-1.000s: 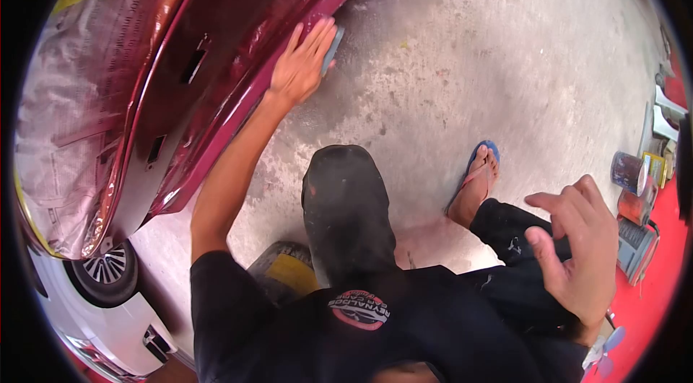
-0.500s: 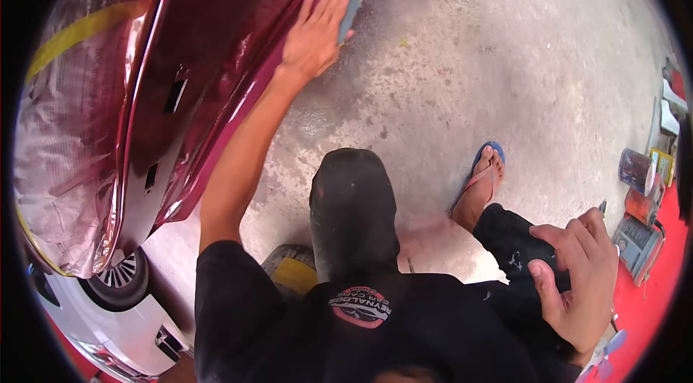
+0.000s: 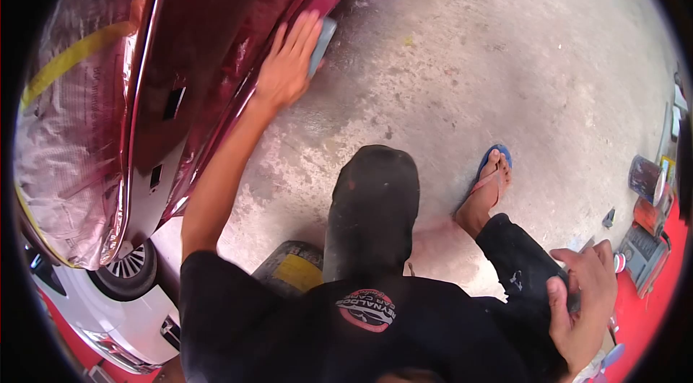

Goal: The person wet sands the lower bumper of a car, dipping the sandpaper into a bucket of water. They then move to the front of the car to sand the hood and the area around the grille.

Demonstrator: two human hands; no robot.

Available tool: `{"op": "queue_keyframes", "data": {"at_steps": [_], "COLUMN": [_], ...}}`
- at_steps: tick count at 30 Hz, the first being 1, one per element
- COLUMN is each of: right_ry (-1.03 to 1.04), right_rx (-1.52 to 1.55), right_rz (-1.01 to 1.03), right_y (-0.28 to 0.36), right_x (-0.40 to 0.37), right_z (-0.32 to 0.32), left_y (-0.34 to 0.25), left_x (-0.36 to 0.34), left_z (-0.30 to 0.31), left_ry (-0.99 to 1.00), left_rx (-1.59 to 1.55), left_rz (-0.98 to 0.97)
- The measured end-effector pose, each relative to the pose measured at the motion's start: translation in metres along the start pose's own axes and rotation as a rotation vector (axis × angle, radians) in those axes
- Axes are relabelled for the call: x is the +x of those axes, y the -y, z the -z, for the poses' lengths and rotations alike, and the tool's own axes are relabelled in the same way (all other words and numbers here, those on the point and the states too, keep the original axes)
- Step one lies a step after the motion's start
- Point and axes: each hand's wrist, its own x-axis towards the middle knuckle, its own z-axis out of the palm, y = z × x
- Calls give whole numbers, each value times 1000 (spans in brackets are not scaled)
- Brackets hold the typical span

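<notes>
My left hand (image 3: 285,72) lies with fingers stretched along the lower edge of a glossy dark-red car panel (image 3: 216,44). Under its palm and thumb is a flat blue-grey sanding pad (image 3: 323,42), whose outer edge shows beside the fingers. The pad's face against the panel is hidden. Down at the right, above my bent right leg (image 3: 516,257), my right hand (image 3: 588,303) hangs with thumb and fingers apart and loosely curled. I see nothing held in it.
Plastic masking film (image 3: 72,145) with yellow tape covers the car at left. Below is a white car (image 3: 115,318). A container with a yellow label (image 3: 296,271) stands by my left knee (image 3: 372,210). Paint-stained cans (image 3: 644,179) and a grey case (image 3: 640,253) line the right side.
My left hand and the pad have slid back along the panel edge, toward my body. My right hand has dropped slightly, its fingers still apart. The view has shifted a little.
</notes>
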Motion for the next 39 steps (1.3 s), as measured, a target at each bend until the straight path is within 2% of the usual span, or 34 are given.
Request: {"op": "queue_keyframes", "data": {"at_steps": [1, 4, 7, 10, 13, 15, 16, 19, 22, 25, 27, 28, 30, 33, 36, 38, 39], "right_ry": [-25, -62, -28, -23, -62, -85, -28, 7, -26, -28, -35, -48, -33, -38, -15, 0, 3], "right_rx": [-25, -61, -44, -33, -48, -44, -83, -58, -55, -62, -91, -69, -101, -93, -45, -112, -149], "right_rz": [-6, 15, 86, 109, 40, -34, 65, 175, 164, 51, -4, 34, 167, 242, 224, 127, 77], "right_y": [-7, -5, 26, 25, 10, 16, 20, 37, 36, 26, 23, 30, 41, 54, 48, 34, 30], "right_x": [0, -2, 4, 6, 8, 7, 7, 7, 6, 5, 3, 3, 5, 7, 8, 6, 6], "right_z": [-1, 0, 1, -1, -3, -3, 0, -3, -7, -4, -4, -4, -3, -8, -13, -6, -4], "left_y": [1, -5, -11, -3, 6, 3, -2, -11, -4, 6, 1, -5, -13, -25, -19, -13, -16], "left_x": [-19, 5, 91, 64, -24, -8, 7, 81, 57, -42, -42, -40, 18, 86, 20, -62, -76], "left_z": [6, 0, -8, 0, 5, -3, -5, -14, -11, -5, -10, -7, -15, -23, -16, -16, -14], "left_ry": [54, -7, -81, -94, 71, 15, -19, -133, -88, 108, 88, 77, -47, -104, -106, 63, 90], "left_rx": [21, -47, -17, -18, 51, 30, 18, 31, 83, 107, 108, 105, -9, 109, -14, 49, 48], "left_rz": [-8, 28, 0, -23, 16, 33, 48, 47, 22, 51, 91, 112, 80, 110, 120, 113, 162]}}
